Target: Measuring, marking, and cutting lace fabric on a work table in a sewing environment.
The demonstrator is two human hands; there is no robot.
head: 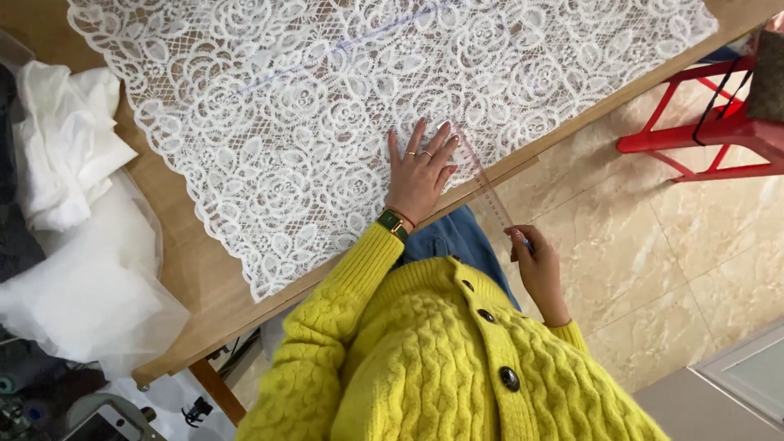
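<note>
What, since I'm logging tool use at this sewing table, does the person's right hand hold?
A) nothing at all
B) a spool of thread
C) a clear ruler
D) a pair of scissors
C: the right hand grips the lower end of a clear ruler, which slants up across the table edge onto the white lace, beside the left hand lying flat on it.

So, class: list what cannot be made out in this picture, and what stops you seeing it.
- Lace cloth: its far end, cut off by the head view's top edge.
- Clear ruler: its markings, too small.
- Right hand: what its fingers pinch, hidden by the fingers.
- Table: left part, hidden under white fabric.
</note>
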